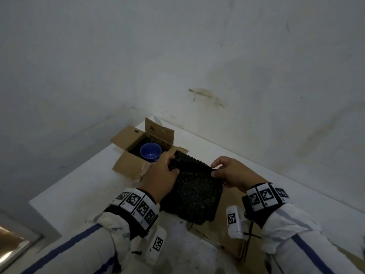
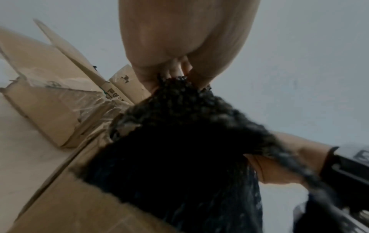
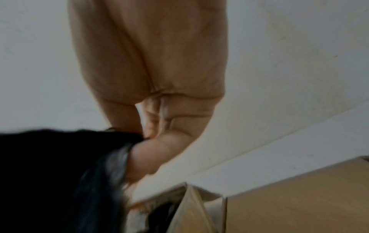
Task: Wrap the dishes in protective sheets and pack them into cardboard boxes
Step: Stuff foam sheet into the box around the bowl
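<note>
Head view: we are pinching a black bubble sheet (image 1: 192,189) by its top corners, left hand (image 1: 160,177) and right hand (image 1: 232,174). It is looking light and floppy, so corner grips suit it.

The open cardboard box (image 1: 134,155) carried dark print on its upright flap, too blurred to read from the head view. From the left wrist, upside-down print at a flap's edge (image 2: 113,93) showed only what looked like "0 ml". The wristband tags (image 1: 138,206) bore square coded patterns with tiny illegible letters beneath.

black bubble sheet (image 1: 194,191) held up; blue bowl (image 1: 150,152) inside open box (image 1: 130,165).
</note>
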`<state>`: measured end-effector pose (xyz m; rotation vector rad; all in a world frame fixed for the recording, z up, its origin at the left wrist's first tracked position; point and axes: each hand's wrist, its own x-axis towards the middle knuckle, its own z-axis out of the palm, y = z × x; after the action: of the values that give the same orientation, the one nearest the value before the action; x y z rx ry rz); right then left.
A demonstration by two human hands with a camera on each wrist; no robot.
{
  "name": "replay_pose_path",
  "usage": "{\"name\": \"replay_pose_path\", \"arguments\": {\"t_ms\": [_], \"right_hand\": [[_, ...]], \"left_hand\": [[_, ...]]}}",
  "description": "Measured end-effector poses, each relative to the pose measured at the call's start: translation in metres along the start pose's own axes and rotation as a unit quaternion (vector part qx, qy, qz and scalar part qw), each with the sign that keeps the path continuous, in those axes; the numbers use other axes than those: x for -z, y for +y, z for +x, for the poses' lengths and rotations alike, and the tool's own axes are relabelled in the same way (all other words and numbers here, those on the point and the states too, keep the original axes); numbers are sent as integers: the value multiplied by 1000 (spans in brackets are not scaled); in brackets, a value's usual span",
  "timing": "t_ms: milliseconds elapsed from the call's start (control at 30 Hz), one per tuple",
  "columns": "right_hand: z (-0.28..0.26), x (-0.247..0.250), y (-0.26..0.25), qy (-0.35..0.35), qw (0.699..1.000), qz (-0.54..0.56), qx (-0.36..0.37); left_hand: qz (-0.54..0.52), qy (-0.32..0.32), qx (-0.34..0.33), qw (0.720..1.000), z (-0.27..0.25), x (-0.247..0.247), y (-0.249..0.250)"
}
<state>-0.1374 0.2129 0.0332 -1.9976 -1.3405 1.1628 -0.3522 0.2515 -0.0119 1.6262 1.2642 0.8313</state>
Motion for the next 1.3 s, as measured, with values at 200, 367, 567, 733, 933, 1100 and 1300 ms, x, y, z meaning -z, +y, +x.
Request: {"name": "replay_pose_path", "arguments": {"t_ms": [200,367,567,733,933,1100,1300], "right_hand": [[21,-33,11,108,990,-79,36],[32,-56,11,156,981,-116,16],[31,-61,4,75,938,-337,26],[28,-61,2,61,857,-511,29],[31,-74,3,54,819,-551,153],[38,-81,6,22,801,-571,178],[52,-84,2,-39,797,-583,152]], "left_hand": [[253,136,-206,936,-8,-9,-5],[360,-82,-224,902,-14,-16,-20],[486,-156,-131,850,-14,-33,-29],[511,-186,-123,830,-14,-48,-26],[440,-255,-129,851,-12,-46,-23],[471,-218,-141,843,-16,-40,-23],[551,-150,-100,814,-16,-38,-22]]}}
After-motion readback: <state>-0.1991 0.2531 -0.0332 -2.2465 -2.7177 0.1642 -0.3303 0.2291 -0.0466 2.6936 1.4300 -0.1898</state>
